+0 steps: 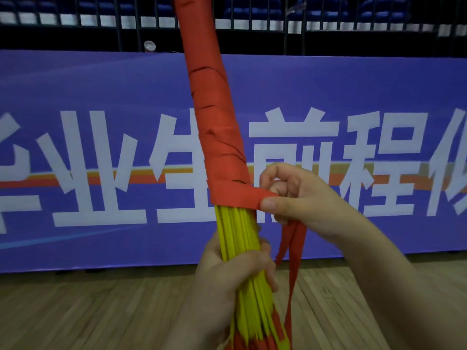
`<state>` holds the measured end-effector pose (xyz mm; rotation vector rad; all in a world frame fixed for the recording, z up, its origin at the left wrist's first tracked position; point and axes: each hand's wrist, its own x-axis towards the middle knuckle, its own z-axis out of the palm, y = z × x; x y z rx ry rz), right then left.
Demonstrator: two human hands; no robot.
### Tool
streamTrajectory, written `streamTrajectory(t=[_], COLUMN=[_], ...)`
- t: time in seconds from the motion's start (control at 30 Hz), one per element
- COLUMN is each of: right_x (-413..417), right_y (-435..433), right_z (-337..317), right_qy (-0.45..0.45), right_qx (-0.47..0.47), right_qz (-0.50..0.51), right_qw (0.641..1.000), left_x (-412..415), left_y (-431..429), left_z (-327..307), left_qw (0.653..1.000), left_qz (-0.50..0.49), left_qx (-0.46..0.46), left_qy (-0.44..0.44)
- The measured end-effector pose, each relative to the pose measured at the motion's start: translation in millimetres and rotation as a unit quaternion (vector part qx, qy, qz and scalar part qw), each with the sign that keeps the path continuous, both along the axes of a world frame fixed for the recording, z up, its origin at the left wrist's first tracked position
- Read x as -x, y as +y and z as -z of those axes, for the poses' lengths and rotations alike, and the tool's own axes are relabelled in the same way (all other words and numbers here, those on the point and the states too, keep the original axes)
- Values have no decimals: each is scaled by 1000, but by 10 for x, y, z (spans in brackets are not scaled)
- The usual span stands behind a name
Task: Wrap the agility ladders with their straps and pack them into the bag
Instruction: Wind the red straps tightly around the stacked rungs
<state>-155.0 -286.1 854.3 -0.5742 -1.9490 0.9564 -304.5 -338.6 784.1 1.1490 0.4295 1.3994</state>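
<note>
A bundle of yellow agility-ladder rungs (237,231) stands upright in the middle of the view. A red strap (214,127) is wound in a spiral over its upper part, up past the top of the frame. My left hand (227,279) grips the bare yellow rungs low down. My right hand (300,198) pinches the strap just right of the bundle, at the lowest turn of the wrap. The loose strap end (293,251) hangs down from that hand. Red strap shows again at the bundle's foot. No bag is in view.
A purple banner (101,152) with large white characters stands close behind the bundle. Above it runs a black railing (328,26) with blue seats beyond. Wooden floor (88,311) spreads below.
</note>
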Motion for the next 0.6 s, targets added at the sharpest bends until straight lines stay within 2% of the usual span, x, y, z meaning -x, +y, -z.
streamTrajectory(t=[0.07,0.13,0.17,0.23,0.27,0.33,0.37,0.43,0.47,0.53,0.6], right_x=[75,146,176,219,234,242,248,314,361,448,464], right_y=[43,46,37,20,10,55,88,111,104,66,16], right_z=[15,20,28,64,90,150,167,197,200,204,149], right_qy=[-9,-10,-2,29,53,113,125,86,61,32,-28], right_qx=[11,32,41,44,34,-13,-50,-125,-145,-150,-136], right_qz=[-67,-146,-170,-170,-145,-46,22,168,210,226,186], right_qw=[998,989,985,984,987,992,991,974,965,962,973], left_x=[13,26,55,128,182,273,270,155,69,-43,-6], left_y=[-21,34,72,129,161,227,242,232,244,293,338], left_z=[37,90,124,128,114,56,20,-31,-24,44,93], left_qw=[987,951,938,942,955,976,964,920,898,864,868], left_qz=[150,290,330,330,284,72,-38,-187,-251,-364,-392], left_qx=[-22,-69,-76,-66,-60,-76,-92,-122,-121,-108,-103], left_qy=[-53,-76,-68,5,63,190,245,323,341,331,288])
